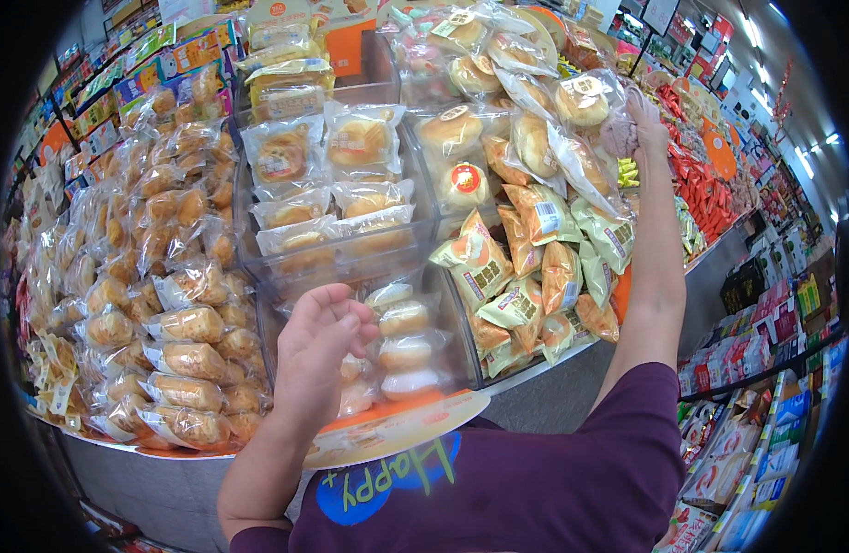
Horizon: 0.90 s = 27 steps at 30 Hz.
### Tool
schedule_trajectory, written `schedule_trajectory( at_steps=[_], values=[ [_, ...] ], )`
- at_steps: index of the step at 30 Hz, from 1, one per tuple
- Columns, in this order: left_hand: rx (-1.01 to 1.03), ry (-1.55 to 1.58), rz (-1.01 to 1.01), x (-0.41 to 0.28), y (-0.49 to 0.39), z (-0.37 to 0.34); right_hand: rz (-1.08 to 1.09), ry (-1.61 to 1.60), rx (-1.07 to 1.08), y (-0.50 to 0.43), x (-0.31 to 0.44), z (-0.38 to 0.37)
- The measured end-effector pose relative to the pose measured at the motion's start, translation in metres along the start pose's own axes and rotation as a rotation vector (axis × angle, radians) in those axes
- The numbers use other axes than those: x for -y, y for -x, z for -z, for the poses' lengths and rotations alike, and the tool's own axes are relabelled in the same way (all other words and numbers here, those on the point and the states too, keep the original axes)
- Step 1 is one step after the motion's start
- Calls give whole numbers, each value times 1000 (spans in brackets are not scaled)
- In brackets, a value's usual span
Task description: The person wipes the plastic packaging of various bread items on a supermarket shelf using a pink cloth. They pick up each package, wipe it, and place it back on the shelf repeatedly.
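Observation:
My left hand point(320, 352) hovers in front of a clear plastic bin point(459, 325) of wrapped round buns point(405, 349). Its fingers are loosely curled and nothing shows in them. Far to the right, my right hand point(647, 128) reaches out with a crumpled pinkish-grey cloth point(619, 135) in its grip. Beside that cloth lies a bagged flat round bread point(582, 100) with a label, on a heap of similar packs point(535, 142). Below this heap are several green-and-orange snack bags point(545, 214). Part of the cloth is hidden behind my fingers.
Wrapped bread rolls point(189, 352) are piled at the left. Packaged pastries point(358, 142) fill a middle clear bin. Red-wrapped items point(697, 193) lie beyond my right hand. A curved printed board point(396, 428) juts out along the display's front edge. Stocked shelves point(742, 449) stand at right.

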<state>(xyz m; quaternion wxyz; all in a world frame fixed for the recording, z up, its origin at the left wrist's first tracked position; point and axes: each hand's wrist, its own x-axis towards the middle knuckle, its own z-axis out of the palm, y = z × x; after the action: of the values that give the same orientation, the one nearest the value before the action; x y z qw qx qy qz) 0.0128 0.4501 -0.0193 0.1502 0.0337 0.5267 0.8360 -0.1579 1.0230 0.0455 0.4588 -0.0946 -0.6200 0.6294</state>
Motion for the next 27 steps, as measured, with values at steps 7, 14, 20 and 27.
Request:
schedule_trajectory(
  at_steps=[7,14,20,27],
  values=[
    [18,-118,-25,-3,4,-5,-53,-175,-2,5,17,31],
    [-103,-86,-97,-5,3,0,25,-115,95,70,94,15],
    [-142,133,-266,-8,-3,8,167,182,862,246,112,-78],
    [-158,185,-335,-8,-4,8,307,536,1627,387,72,-158]
  ],
)
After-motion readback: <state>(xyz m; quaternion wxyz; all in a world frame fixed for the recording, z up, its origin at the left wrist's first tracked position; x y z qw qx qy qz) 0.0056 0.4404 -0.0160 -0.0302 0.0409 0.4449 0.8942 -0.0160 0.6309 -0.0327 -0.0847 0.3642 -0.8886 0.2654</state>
